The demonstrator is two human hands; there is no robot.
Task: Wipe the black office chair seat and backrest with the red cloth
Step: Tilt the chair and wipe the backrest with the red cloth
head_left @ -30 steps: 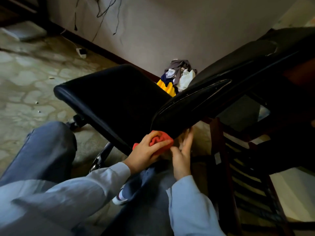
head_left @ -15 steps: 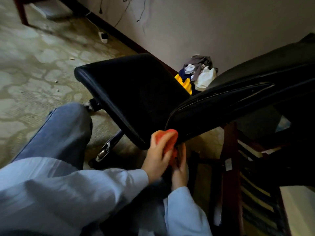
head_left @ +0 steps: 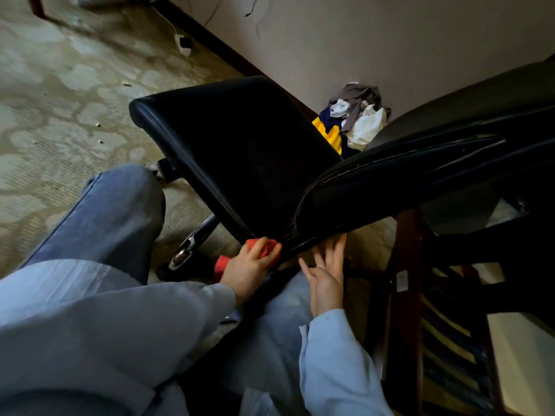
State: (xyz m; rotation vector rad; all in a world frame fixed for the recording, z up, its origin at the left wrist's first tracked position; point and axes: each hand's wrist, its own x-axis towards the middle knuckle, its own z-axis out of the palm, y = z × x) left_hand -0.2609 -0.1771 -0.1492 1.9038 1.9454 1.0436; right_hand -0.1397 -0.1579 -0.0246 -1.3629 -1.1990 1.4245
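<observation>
The black office chair's seat [head_left: 240,139] fills the middle of the head view, and its black backrest [head_left: 420,172] runs off to the right. My left hand [head_left: 249,268] grips the red cloth [head_left: 264,249] and presses it against the near corner where seat and backrest meet. Part of the cloth sticks out below my palm. My right hand [head_left: 326,271] is beside it with fingers straight and spread, fingertips touching the lower edge of the backrest.
A chrome chair leg [head_left: 195,238] runs under the seat. A pile of clothes [head_left: 354,118] lies by the wall. A dark wooden chair frame [head_left: 426,295] stands at the right. Patterned carpet [head_left: 60,100] covers the floor; my knee in jeans [head_left: 111,211] is at left.
My left hand slid the cloth down and left, from the backrest's lower end to the seat's corner. My right hand came out from behind the cloth and spread against the backrest edge.
</observation>
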